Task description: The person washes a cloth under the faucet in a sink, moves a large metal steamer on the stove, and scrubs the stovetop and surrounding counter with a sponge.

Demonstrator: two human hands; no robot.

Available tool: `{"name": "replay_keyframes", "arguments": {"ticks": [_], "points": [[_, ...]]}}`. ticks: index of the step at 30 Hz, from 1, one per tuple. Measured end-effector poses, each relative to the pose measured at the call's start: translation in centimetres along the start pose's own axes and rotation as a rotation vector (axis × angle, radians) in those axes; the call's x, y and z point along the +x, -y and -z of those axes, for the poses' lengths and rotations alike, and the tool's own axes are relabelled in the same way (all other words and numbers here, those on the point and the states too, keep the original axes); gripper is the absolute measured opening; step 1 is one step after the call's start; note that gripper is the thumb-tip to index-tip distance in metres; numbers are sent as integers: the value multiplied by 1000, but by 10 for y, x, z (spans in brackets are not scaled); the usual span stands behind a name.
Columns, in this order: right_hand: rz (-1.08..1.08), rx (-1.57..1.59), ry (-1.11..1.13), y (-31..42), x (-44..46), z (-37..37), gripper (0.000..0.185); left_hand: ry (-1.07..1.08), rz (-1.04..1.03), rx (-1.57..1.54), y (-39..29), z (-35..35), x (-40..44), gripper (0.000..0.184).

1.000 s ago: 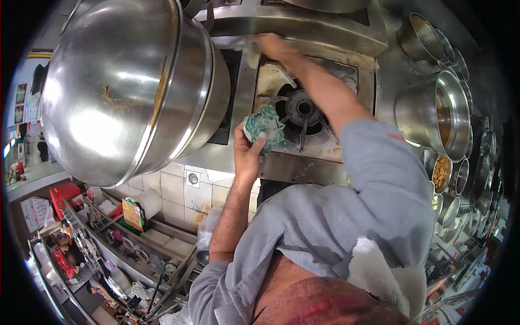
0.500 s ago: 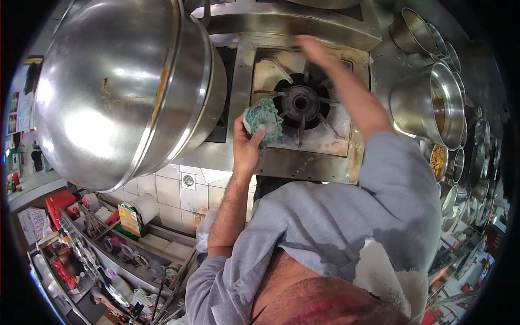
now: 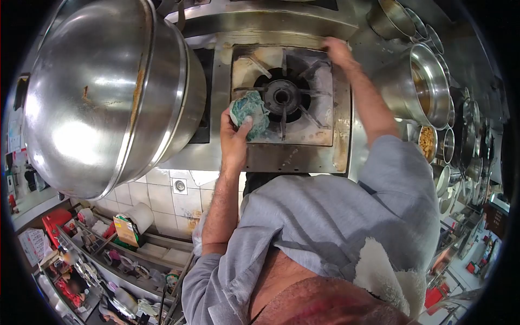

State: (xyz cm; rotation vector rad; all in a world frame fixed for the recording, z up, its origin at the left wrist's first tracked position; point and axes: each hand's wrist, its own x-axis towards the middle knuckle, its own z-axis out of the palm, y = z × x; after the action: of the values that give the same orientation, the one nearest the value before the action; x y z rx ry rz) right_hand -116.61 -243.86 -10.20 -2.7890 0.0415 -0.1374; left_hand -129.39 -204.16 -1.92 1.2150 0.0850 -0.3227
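Note:
My left hand (image 3: 234,142) is closed round a ragged green scouring pad (image 3: 250,115), thumb on top, at the left side of the gas burner (image 3: 281,96). The pad covers the near-left part of the square burner top. Its dark iron grate (image 3: 306,116) has prongs reaching out from the centre, and brown stains mark the metal around it. At the far right corner of this burner top is my right hand (image 3: 338,51). Its fingers are curled together at the metal edge, and what they hold, if anything, is too small to make out.
A huge rounded steel vessel (image 3: 70,103) takes up the left side, close to my left arm. Steel pots (image 3: 430,81) stand on the right, one holding brown liquid. A container of golden-brown food pieces (image 3: 427,142) is nearer. Cluttered shelves (image 3: 157,238) lie behind left.
My right hand has moved rightward along the far edge to the burner top's corner and is less blurred. My left hand keeps the scouring pad beside the grate. The whole view has shifted somewhat.

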Motion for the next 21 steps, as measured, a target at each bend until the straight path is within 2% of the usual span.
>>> {"name": "replay_keyframes", "arguments": {"ticks": [1, 2, 3, 6, 8, 9, 11, 12, 14, 15, 17, 19, 21], "points": [[134, -33, 7, 34, 2, 4, 33, 16, -4, -6, 2, -4, 4, 40], [148, 120, -20, 35, 18, -30, 33, 31, -8, -12, 4, -9, 7, 40], [290, 16, -40, 58, 24, -29, 33, 37, -5, -17, 6, -17, 10, 40], [172, 93, 54, 10, 13, -21, 34, 93, -9, 22, 2, -31, 11, 40], [187, -44, 59, -16, -16, 22, 34, 89, -8, 41, 1, -26, 7, 40], [193, -44, 58, -12, -10, 20, 34, 84, -7, 51, 3, -25, 7, 40], [10, -5, 136, 4, -1, -2, 33, 63, 0, 33, 11, -23, 8, 40], [122, 91, -31, 17, 13, -33, 33, 48, 1, 13, 14, -25, 11, 39], [281, 4, -118, 79, 35, -44, 33, 81, 18, 28, 9, -37, 10, 39], [192, 85, -39, 69, 61, -84, 33, 104, 32, 52, 6, -41, 11, 39], [277, 127, -280, 47, 41, -73, 36, 129, 32, 55, 6, -43, 8, 38], [58, -24, 1, 19, 11, -4, 38, 144, 11, 48, 5, -38, 9, 38], [-36, -212, -38, -10, -12, 13, 31, 92, -8, 35, 10, -29, 8, 38]]}}
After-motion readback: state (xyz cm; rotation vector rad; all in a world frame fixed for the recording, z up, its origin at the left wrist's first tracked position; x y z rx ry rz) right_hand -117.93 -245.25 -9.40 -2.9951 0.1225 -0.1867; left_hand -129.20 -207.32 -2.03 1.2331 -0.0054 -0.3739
